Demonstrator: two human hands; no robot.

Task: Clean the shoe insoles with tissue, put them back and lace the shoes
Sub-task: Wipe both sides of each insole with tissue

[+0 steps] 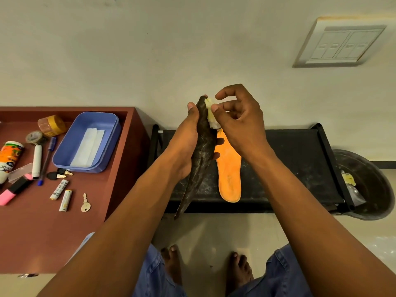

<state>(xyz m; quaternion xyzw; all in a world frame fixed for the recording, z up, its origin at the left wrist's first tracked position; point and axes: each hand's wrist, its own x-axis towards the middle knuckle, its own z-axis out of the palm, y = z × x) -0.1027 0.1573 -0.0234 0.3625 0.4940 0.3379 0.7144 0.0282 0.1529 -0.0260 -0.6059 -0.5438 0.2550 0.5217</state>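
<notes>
Above the black rack (300, 159), left hand (188, 142) grips a dark insole (201, 151) edge-on, its face hidden; right hand (237, 123) pinches crumpled tissue (211, 113) against its tip. At four o'clock, an orange insole (230, 174) lies partly covered.

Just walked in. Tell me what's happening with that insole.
A person is cleaning a shoe insole. The left hand grips the dark insole edge-on, while the right hand pinches a wad of tissue against its upper end. A second, orange insole lies on the black rack. More tissue sits in the blue box on the brown table.
</notes>
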